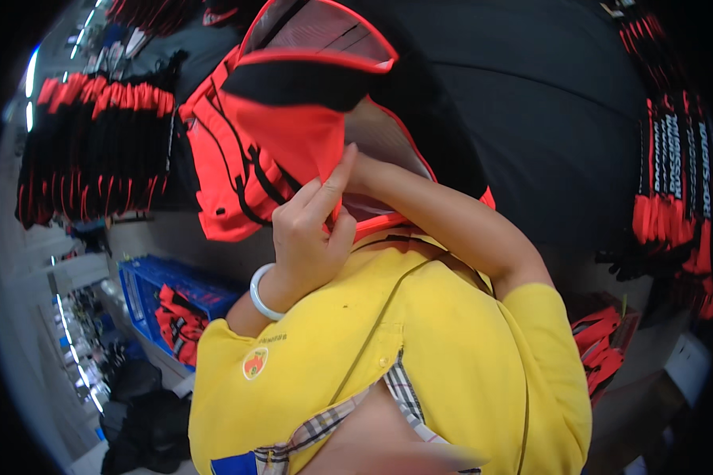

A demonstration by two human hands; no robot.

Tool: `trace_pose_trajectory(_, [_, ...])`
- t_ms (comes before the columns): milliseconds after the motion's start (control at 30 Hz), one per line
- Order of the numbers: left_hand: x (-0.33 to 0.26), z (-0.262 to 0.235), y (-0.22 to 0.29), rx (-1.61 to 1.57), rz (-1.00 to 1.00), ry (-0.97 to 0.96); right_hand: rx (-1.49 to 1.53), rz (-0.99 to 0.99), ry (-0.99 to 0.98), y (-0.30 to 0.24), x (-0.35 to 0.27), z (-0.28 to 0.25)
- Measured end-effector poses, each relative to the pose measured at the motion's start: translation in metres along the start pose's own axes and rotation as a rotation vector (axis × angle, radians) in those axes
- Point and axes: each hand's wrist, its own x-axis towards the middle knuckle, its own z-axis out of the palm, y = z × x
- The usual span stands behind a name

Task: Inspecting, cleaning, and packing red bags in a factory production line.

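A red and black backpack [234, 150] lies in front of me with its mouth open, its grey lining [376, 131] showing. Against the edge of a red fabric panel [293, 134] at the opening, my left hand [305, 229] is closed, index finger stretched along the edge and thumb bent below. My right hand [360, 172] reaches into the opening behind that panel, close to the left fingertips. The fabric and left hand hide most of its fingers. Black straps [253, 186] hang along the backpack's left side.
Under the backpack is a black work surface [531, 119]. Stacked red and black pieces lie at the left [95, 150] and the right [673, 182]. Below left stands a blue crate [144, 297] with red and black pieces inside; more red pieces [602, 340] sit low on the right.
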Motion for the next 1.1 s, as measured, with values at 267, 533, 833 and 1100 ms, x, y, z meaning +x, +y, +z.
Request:
trace_pose_trajectory(267, [0.0, -0.015, -0.035, -0.061, -0.192, 0.193, 0.111, 0.345, 0.092, -0.035, -0.11, -0.027])
trace_pose_trajectory(533, [0.001, -0.008, -0.045, -0.091, -0.123, 0.183, 0.386, 0.496, 0.905, 0.012, -0.209, -0.013])
trace_pose_trajectory(833, [-0.031, -0.003, -0.049, 0.084, -0.066, 0.087, -0.107, 0.128, 1.108, -0.005, -0.143, -0.017])
trace_pose_trajectory(1100, [-0.039, -0.06, -0.022, -0.313, 0.085, 0.307, -0.215, 0.083, 0.821, -0.023, -0.1, 0.015])
